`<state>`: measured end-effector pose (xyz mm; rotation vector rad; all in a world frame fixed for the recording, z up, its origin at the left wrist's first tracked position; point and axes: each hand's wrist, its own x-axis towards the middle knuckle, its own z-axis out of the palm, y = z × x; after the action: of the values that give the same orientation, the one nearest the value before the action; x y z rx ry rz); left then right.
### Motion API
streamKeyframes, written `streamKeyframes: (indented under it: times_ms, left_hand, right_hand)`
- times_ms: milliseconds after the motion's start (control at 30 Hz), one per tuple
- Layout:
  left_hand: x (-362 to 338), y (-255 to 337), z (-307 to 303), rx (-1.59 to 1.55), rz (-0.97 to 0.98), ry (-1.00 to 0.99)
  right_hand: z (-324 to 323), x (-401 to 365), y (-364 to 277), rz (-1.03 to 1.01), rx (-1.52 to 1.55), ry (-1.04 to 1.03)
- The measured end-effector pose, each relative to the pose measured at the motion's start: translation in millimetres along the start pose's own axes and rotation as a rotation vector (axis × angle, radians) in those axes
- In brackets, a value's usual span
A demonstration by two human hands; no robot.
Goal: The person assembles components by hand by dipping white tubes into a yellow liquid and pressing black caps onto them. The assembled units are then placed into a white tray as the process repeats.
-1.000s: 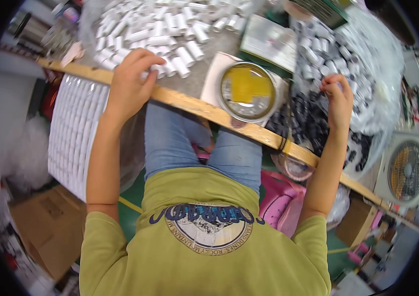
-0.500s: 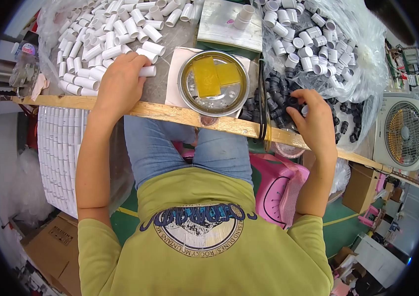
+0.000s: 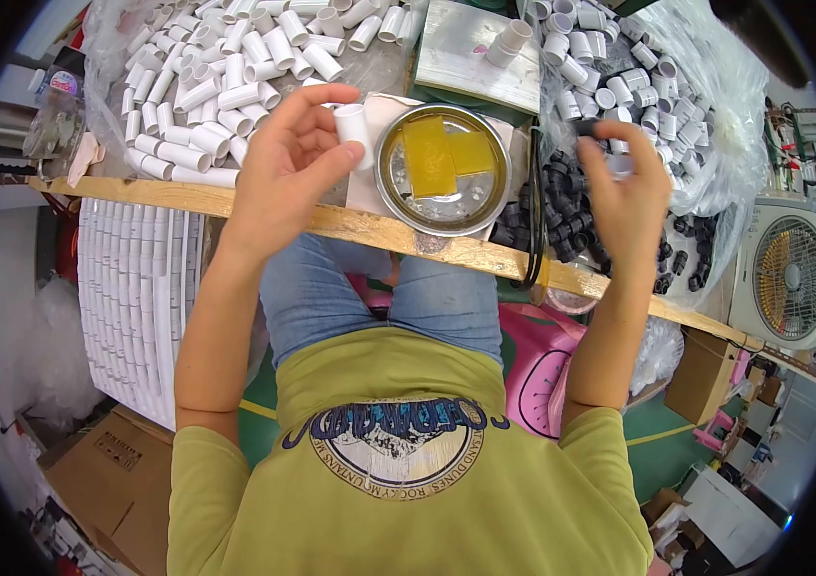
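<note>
My left hand (image 3: 295,158) is raised over the table's front edge with a short white plastic tube (image 3: 352,132) upright between thumb and fingers. That tube stands just left of a round metal dish (image 3: 384,197) in which yellow sponge-like pads (image 3: 429,163) lie. On the right, my right hand (image 3: 624,178) pinches a small black plastic fitting (image 3: 585,128) at its fingertips. Something pale shows by the palm; I cannot make out whether it is held. Below and left of this hand lies a pile of black fittings (image 3: 566,216).
Loose white tubes (image 3: 202,91) cover the table's left side. White fittings (image 3: 619,91) lie in a plastic bag at the right. A metal block (image 3: 461,58) carries one white fitting (image 3: 510,43). Black cables (image 3: 535,211) hang over the wooden edge (image 3: 370,228); a fan (image 3: 784,274) stands far right.
My left hand has lifted a white tube from the pile and brought it right, beside the dish. My right hand has risen from the black pile with a black fitting. The view has shifted slightly.
</note>
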<state>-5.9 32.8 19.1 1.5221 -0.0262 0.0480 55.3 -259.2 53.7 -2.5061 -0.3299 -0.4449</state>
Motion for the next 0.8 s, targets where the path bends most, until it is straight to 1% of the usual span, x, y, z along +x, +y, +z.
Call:
streamKeyframes:
  times_ms: [33,67,100,167,267,333,367,400,433,500,533,633,700,733,800]
  left_hand:
    - [-0.3,2.9,2.4,-0.077,-0.051,-0.017]
    - [0.8,1.4,2.8,-0.102,-0.068,-0.038]
    - [1.3,-2.2,3.0,-0.129,-0.086,-0.059]
    - [2.0,-5.9,4.5,-0.18,-0.111,-0.071]
    - [2.2,-8.5,8.6,-0.247,-0.113,-0.05]
    - [2.1,-11.7,12.1,-0.284,-0.09,-0.051]
    - [1.6,-13.7,13.4,-0.31,-0.11,-0.049]
    - [1.1,-15.9,14.7,-0.336,-0.13,-0.047]
    - [0.8,-17.6,16.5,-0.362,-0.149,-0.046]
    - [0.2,-19.9,24.0,-0.37,-0.111,-0.027]
    - [-0.2,-20.3,28.9,-0.373,-0.093,-0.02]
    - [-5.0,-19.0,46.4,-0.187,0.102,0.058]
    - [-7.4,-17.1,46.9,0.062,0.252,0.077]
    - [-7.2,-15.9,46.1,0.189,0.328,0.087]
    - [-5.5,-11.8,44.3,0.063,0.232,0.014]
  right_hand:
    - [11.8,-1.8,-5.0,-0.142,0.104,-0.047]
    - [27.1,-2.7,-3.6,-0.311,0.135,-0.073]
    - [33.1,-4.1,-13.9,-0.363,0.097,-0.135]
    - [44.7,-8.8,-23.5,-0.343,0.035,-0.236]
    - [58.8,-11.3,-26.3,-0.391,-0.087,-0.296]
    - [60.1,-10.9,-25.6,-0.384,-0.069,-0.292]
    - [59.8,-11.0,-25.1,-0.381,-0.06,-0.291]
    - [57.6,-11.0,-26.5,-0.346,0.013,-0.254]
    - [56.5,-10.6,-26.6,-0.29,0.151,-0.21]
    - [53.5,-10.7,-26.5,-0.173,0.425,-0.12]
    - [48.3,-14.7,-36.4,0.014,0.637,-0.165]
    - [50.9,-21.5,-42.6,0.11,0.85,-0.227]
    - [47.9,-21.7,-45.5,0.181,0.979,-0.275]
    - [43.8,-19.3,-42.4,0.171,0.981,-0.31]
    - [40.6,-18.0,-34.1,0.094,0.944,-0.377]
